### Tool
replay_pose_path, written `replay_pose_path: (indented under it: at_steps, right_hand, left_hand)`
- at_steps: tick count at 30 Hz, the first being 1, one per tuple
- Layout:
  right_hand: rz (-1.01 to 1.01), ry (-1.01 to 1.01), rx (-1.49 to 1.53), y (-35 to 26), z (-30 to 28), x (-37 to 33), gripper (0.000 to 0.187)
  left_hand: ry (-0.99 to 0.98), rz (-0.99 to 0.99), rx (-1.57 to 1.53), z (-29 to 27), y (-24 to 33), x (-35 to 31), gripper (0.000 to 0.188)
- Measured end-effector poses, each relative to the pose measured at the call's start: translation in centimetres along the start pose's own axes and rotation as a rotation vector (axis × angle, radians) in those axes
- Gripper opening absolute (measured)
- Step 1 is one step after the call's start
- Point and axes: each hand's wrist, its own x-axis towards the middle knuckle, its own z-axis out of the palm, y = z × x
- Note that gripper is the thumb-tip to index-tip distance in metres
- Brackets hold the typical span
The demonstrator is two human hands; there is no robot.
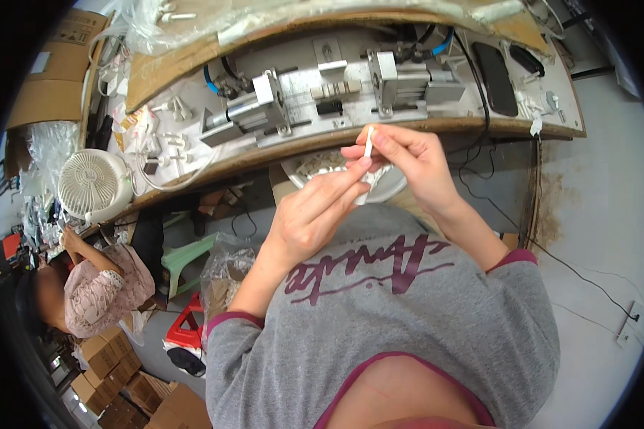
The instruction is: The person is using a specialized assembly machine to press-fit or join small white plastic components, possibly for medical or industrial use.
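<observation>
A slim white plastic piece (368, 147) is held upright between my hands, close to the bench's front edge. My right hand (416, 163) pinches its upper end between thumb and fingers. Closed around its lower part are the fingers of my left hand (309, 216), which hide some of it. Just below and behind my hands is a white bowl (392, 191) with many small white pieces (322, 164) inside. Beyond them on the bench sits a metal clamping fixture (336, 96) with two facing blocks and blue air hoses.
A white fan (94, 184) and loose white plastic parts (175, 146) lie left on the bench. A black phone (495, 79) and a cable are at its right. At far left a co-worker (96, 293) works near cardboard boxes (111, 357). A red stool (184, 330) stands on the floor.
</observation>
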Motion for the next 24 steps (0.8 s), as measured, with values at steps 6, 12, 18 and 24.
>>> replay_pose_path:
  at_steps: [6, 12, 18, 24]
  right_hand:
    - [-0.432, -0.513, -0.241, -5.7, 2.5, -0.2, 0.033]
    - [-0.333, -1.367, 0.619, -6.7, 12.3, -3.4, 0.041]
    - [-0.479, -1.381, 0.733, -4.2, 15.0, -4.8, 0.062]
    - [-0.673, -1.146, 0.781, -4.2, 16.5, -6.6, 0.070]
  left_hand:
    - [0.200, -0.153, 0.166, -1.9, -1.8, 1.4, 0.030]
    - [0.127, -0.075, 0.114, 0.1, -1.6, 2.9, 0.027]
    - [0.098, -0.078, 0.100, 0.5, -2.1, 3.0, 0.027]
    - [0.095, -0.064, 0.102, 1.0, -2.3, 2.9, 0.026]
